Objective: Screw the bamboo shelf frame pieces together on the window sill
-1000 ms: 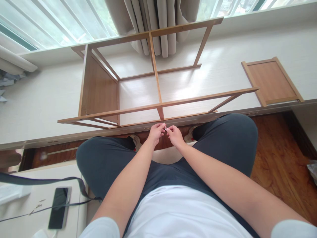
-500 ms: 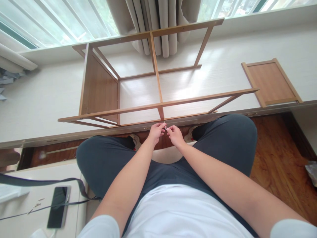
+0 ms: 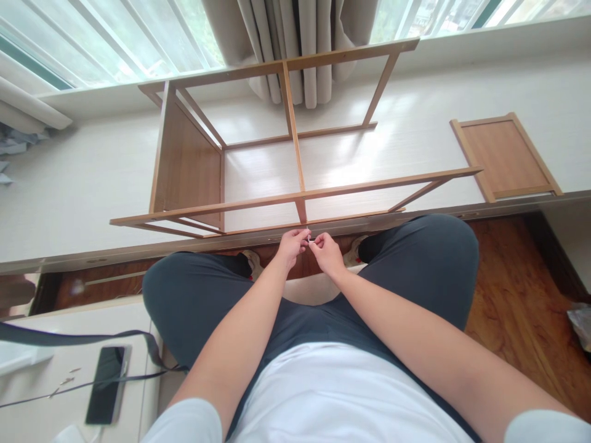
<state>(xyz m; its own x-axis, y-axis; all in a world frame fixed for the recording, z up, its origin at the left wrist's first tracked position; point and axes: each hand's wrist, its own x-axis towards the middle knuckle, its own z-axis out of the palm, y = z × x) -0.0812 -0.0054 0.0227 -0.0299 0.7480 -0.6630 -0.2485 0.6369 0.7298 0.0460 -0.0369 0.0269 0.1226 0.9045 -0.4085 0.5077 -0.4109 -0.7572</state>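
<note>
My left hand [image 3: 292,245] and my right hand [image 3: 327,251] meet between my knees, fingertips pinched together on a tiny pale part [image 3: 309,238], too small to identify. Just beyond them lies a wooden shelf frame [image 3: 295,197] on its side on a white raised floor, with one solid brown panel [image 3: 187,166] at its left end and a middle divider bar. My hands sit right below the frame's near rail, by the divider's foot.
A loose wooden panel [image 3: 505,157] lies on the white floor at the right. A phone [image 3: 106,384] and a dark strap [image 3: 92,338] rest on a white surface at lower left, with small screws nearby. Curtains [image 3: 295,37] hang at the window. Wooden flooring shows at right.
Barely anything: my hands stay pinched together in the same spot, and the view has tilted slightly.
</note>
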